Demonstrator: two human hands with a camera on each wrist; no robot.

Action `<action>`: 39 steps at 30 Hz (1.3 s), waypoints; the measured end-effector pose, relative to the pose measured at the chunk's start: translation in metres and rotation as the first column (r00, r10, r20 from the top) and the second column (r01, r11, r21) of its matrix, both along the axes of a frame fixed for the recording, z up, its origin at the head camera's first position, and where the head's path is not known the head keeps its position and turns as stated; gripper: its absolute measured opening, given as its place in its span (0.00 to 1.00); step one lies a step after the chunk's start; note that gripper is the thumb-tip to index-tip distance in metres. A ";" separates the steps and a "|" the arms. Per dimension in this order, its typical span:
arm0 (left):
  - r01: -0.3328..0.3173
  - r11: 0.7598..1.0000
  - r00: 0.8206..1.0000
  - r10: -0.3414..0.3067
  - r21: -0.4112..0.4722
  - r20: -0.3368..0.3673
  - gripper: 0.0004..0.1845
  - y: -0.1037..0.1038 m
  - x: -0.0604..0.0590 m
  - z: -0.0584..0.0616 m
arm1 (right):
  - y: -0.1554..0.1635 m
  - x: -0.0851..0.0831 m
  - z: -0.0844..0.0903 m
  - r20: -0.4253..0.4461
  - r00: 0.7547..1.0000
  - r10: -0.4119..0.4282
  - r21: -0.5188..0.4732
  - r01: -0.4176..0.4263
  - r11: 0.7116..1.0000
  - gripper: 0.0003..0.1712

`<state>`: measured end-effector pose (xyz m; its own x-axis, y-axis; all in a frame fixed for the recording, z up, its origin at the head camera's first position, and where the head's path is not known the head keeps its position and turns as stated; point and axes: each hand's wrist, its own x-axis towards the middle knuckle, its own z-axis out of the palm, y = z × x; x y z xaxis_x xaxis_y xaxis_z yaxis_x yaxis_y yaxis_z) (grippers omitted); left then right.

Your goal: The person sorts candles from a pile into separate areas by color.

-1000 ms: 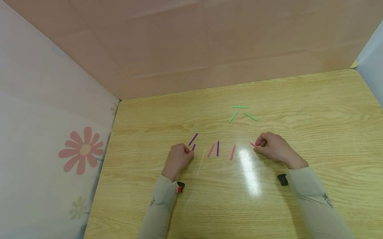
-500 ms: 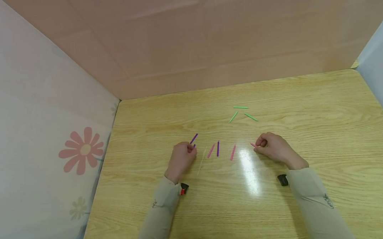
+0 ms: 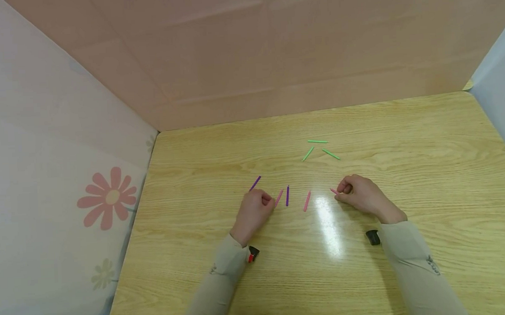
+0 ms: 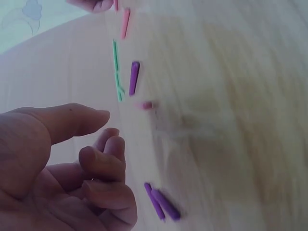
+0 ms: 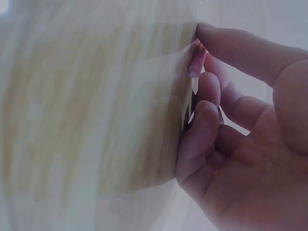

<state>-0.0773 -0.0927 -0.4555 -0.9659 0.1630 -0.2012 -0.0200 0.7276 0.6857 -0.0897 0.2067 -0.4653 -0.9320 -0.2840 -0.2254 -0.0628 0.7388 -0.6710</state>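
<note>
Bench (image 3: pixel 406 179): my left hand (image 3: pixel 255 210), grip loosely curled and holding nothing, has slid right to a pink stick (image 3: pixel 278 198); right hand (image 3: pixel 361 193) still pinches another pink stick (image 3: pixel 333 191)

bright glare on table (image 3: pixel 328 222), blurred wrist views

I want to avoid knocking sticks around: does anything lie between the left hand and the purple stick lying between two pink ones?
Yes. A pink stick lies between the left hand and that purple stick, right beside the fingertips.
</note>
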 end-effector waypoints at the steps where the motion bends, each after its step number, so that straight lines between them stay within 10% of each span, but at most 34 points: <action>1: 0.003 1.000 1.000 -0.003 0.001 0.007 0.08 0.002 0.000 0.000 | 0.000 0.000 0.000 0.000 1.000 -0.001 0.000 0.001 1.000 0.09; 39: 0.136 0.946 0.982 -0.168 -0.293 -0.089 0.18 0.043 0.005 -0.011 | 0.000 0.000 -0.001 -0.018 1.000 -0.010 -0.010 0.010 1.000 0.08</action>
<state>-0.0719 -0.0497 -0.4666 -0.9530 0.2613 -0.1535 0.1705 0.8811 0.4411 -0.0896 0.2070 -0.4660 -0.9387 -0.2767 -0.2056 -0.0677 0.7328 -0.6770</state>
